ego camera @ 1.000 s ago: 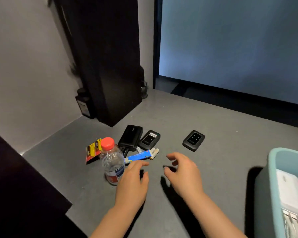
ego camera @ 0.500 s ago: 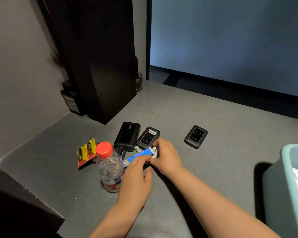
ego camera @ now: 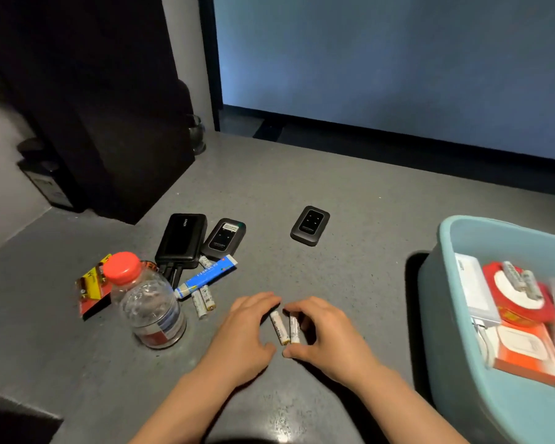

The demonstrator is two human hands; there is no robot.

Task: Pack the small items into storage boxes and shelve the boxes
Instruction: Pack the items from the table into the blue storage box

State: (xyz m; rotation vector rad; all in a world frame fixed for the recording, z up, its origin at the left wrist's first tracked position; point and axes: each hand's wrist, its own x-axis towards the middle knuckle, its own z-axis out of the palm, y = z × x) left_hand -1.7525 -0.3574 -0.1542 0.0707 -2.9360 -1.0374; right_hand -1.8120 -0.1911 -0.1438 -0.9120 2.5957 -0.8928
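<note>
Two white batteries (ego camera: 285, 328) lie side by side on the grey table (ego camera: 350, 203). My left hand (ego camera: 242, 334) and my right hand (ego camera: 329, 338) cup them from either side, fingertips curled around them on the surface. Two more batteries (ego camera: 203, 299) rest beside a blue tube (ego camera: 205, 276). A black power bank (ego camera: 181, 240), a pocket router (ego camera: 224, 239) and a second router (ego camera: 310, 225) lie farther back. A teal storage box (ego camera: 455, 331) at the right holds white and red packages.
A clear water bottle with a red cap (ego camera: 148, 302) stands at the left, with a red and yellow battery pack (ego camera: 92, 288) behind it. A tall black object (ego camera: 109, 123) rises at the back left. A blue wall closes the far side.
Both hands drew back from the blue tube toward me, dragging two batteries into the open. The view shifted, bringing the teal box further into sight.
</note>
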